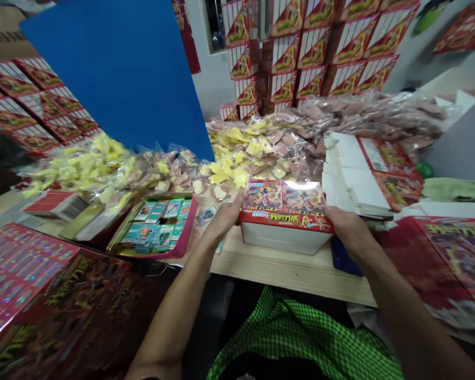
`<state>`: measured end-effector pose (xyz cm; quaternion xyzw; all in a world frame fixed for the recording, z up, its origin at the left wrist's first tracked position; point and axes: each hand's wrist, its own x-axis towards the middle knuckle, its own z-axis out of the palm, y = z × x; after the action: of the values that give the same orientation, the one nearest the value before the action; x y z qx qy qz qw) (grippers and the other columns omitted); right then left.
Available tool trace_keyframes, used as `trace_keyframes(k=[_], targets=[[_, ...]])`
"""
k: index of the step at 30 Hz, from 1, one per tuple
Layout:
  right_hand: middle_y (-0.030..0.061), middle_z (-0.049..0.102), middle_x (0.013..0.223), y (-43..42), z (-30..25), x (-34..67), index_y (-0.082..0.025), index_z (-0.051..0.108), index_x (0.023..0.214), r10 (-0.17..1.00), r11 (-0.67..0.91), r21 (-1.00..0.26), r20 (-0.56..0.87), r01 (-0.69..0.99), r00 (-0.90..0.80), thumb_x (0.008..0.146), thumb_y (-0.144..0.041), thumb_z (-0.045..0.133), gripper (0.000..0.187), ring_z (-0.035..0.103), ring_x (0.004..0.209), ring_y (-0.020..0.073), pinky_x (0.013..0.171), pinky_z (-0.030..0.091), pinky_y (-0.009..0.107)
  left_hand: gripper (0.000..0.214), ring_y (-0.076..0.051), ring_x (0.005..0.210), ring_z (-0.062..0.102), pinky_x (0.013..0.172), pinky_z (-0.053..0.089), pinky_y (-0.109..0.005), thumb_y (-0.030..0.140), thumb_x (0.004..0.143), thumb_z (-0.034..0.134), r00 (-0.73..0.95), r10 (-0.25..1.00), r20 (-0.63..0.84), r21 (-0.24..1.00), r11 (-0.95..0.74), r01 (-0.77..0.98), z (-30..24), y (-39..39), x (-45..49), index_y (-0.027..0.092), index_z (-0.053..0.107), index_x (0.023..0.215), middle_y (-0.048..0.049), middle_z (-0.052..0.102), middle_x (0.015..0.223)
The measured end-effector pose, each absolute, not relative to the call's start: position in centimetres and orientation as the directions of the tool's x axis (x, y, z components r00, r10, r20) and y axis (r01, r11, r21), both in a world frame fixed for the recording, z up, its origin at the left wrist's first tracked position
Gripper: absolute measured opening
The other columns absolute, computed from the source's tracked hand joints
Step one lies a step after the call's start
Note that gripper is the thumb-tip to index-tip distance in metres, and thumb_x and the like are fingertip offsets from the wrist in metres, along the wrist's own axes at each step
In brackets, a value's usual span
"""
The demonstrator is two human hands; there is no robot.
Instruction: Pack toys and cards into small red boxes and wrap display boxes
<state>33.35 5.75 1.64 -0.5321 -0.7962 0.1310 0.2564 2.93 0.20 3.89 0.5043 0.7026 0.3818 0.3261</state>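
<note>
Pink tray (189, 224) of trading cards (154, 227), loaded. Left hand (221, 219) clasps the red-lidded white carton (287, 216), lid seated, on the wooden table (285, 269); right hand (350, 229) clasps its opposite end. Stack of flat red-and-white carton blanks (364, 174), unfolded, remains.

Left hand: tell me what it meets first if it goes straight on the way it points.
The left hand meets the red-lidded box first; it is touching that box's side now.
</note>
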Motion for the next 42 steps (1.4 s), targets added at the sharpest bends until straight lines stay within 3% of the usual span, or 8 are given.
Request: trace_keyframes(k=[3, 6, 16, 24, 28, 32, 37, 42], targets=[[0.0205, 0.065, 0.134, 4.9, 0.8, 33.7, -0.013, 0.065, 0.126, 0.95, 0.291, -0.555, 0.266, 0.779, -0.165, 0.097, -0.041, 0.028, 0.054, 0.061, 0.125, 0.0356, 0.105, 0.048, 0.051, 0.075, -0.021, 0.075, 0.069, 0.068, 0.052, -0.031, 0.063, 0.099, 0.015, -0.415, 0.91, -0.017, 0.783, 0.27, 0.561, 4.0, -1.0, -0.1, 0.012, 0.07, 0.105, -0.0144, 0.075, 0.088], [0.0182, 0.056, 0.147, 3.4, 0.9, 33.6, -0.015, 0.052, 0.147, 0.969, 0.182, -0.635, 0.247, 0.751, -0.026, 0.099, -0.05, 0.035, 0.061, 0.054, 0.135, 0.0355, 0.112, 0.044, 0.052, 0.05, -0.022, 0.082, 0.068, 0.074, 0.051, -0.031, 0.05, 0.097, 0.034, -0.526, 0.848, 0.062, 0.614, 0.383, 0.69, 3.1, -4.0, -2.5, 0.015, 0.07, 0.096, -0.0112, 0.074, 0.088], [0.0239, 0.051, 0.149, 0.3, 3.0, 32.4, -0.007, 0.046, 0.15, 0.933, 0.278, -0.547, 0.348, 0.789, -0.088, 0.098, -0.047, 0.036, 0.066, 0.047, 0.14, 0.0411, 0.116, 0.037, 0.062, 0.031, -0.039, 0.117, 0.063, 0.092, 0.052, -0.046, 0.037, 0.088, 0.065, -0.547, 0.837, -0.013, 0.318, 0.522, 0.792, -2.6, -7.8, -1.1, 0.012, 0.07, 0.105, -0.0233, 0.064, 0.129], [0.0107, 0.069, 0.119, -5.7, 5.3, 29.8, -0.021, 0.059, 0.131, 0.704, 0.694, -0.473, 0.603, 0.543, -0.375, 0.098, -0.021, 0.049, 0.034, 0.068, 0.109, 0.0262, 0.095, 0.058, 0.045, 0.052, -0.034, 0.117, 0.061, 0.098, 0.053, -0.047, 0.046, 0.079, 0.075, -0.429, 0.903, 0.015, 0.385, 0.391, 0.836, -3.6, -10.8, -2.4, 0.018, 0.066, 0.122, -0.014, 0.065, 0.124], [0.0179, 0.06, 0.142, -7.8, 1.6, 22.0, -0.01, 0.056, 0.139, 0.458, 0.809, -0.491, 0.182, 0.323, -0.87, 0.084, -0.006, 0.052, 0.055, 0.057, 0.131, 0.0294, 0.11, 0.048, 0.047, 0.04, -0.034, 0.132, 0.054, 0.113, 0.042, -0.054, 0.041, 0.093, 0.053, -0.352, 0.934, 0.061, 0.488, 0.28, 0.827, -5.7, -11.4, -3.8, 0.019, 0.066, 0.123, -0.0155, 0.06, 0.14], [0.0318, 0.023, 0.163, -8.6, -2.6, 14.2, 0.005, 0.031, 0.154, 0.34, 0.825, -0.42, -0.162, 0.377, -0.926, 0.066, -0.015, 0.077, 0.101, 0.024, 0.151, 0.0436, 0.119, 0.034, 0.056, 0.052, -0.027, 0.142, 0.049, 0.12, 0.036, -0.046, 0.04, 0.099, 0.03, -0.333, 0.942, 0.042, 0.55, 0.256, 0.795, -6.0, -10.6, -5.1, 0.015, 0.064, 0.129, -0.0159, 0.059, 0.146], [0.0212, 0.065, 0.122, -8.0, -4.1, 10.5, -0.007, 0.066, 0.114, 0.316, 0.927, -0.247, 0.102, 0.284, -0.943, 0.091, -0.014, 0.055, 0.027, 0.059, 0.118, 0.0335, 0.098, 0.051, 0.05, 0.066, -0.028, 0.137, 0.055, 0.12, 0.037, -0.045, 0.059, 0.095, 0.032, -0.309, 0.951, 0.02, 0.671, 0.216, 0.709, -5.0, -10.5, -6.7, 0.012, 0.063, 0.13, -0.0166, 0.06, 0.145], [0.008, 0.073, 0.101, -5.2, -1.4, 9.9, -0.015, 0.068, 0.101, 0.439, 0.83, -0.372, -0.024, 0.415, -0.898, 0.083, -0.02, 0.065, 0.02, 0.068, 0.088, 0.0228, 0.066, 0.055, 0.028, 0.08, -0.031, 0.142, 0.049, 0.123, 0.031, -0.051, 0.079, 0.089, 0.036, -0.269, 0.951, -0.154, 0.842, 0.269, 0.468, -4.3, -10.7, -7.3, 0.017, 0.068, 0.127, -0.0126, 0.063, 0.142]])
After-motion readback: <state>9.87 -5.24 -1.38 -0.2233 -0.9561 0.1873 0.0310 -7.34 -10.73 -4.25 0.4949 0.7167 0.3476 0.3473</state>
